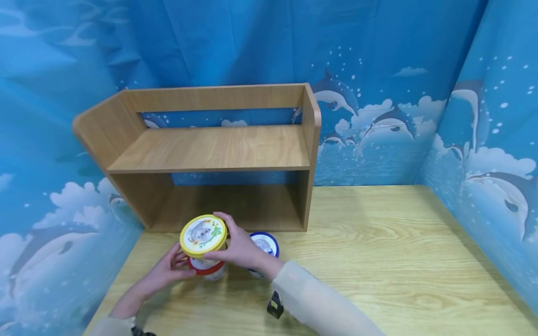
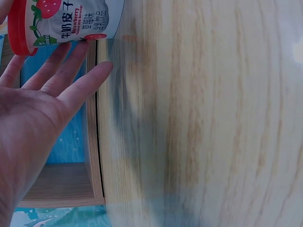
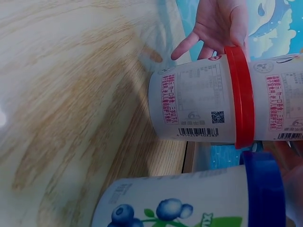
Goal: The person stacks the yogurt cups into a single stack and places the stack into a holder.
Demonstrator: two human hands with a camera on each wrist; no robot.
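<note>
In the head view my right hand [image 1: 241, 242] grips a yellow-lidded tub [image 1: 203, 234], fingers at the far side of its lid and thumb at the near side. That tub is on top of a red-lidded tub [image 1: 215, 271]; in the right wrist view the two are end to end. My left hand [image 1: 161, 275] is at the left of the red-lidded tub, its fingers [image 2: 61, 78] spread and fairly straight beside the strawberry-printed wall. Below my right wrist stands a blue-lidded tub [image 1: 265, 245] with blueberries on its side, partly hidden by my arm.
A two-level wooden shelf [image 1: 210, 149] stands behind the tubs, close to them. The light wood table [image 1: 399, 261] extends to the right. Blue dolphin-printed curtains [image 1: 378, 56] hang at the back and both sides. A small black object [image 1: 275, 305] shows by my right sleeve.
</note>
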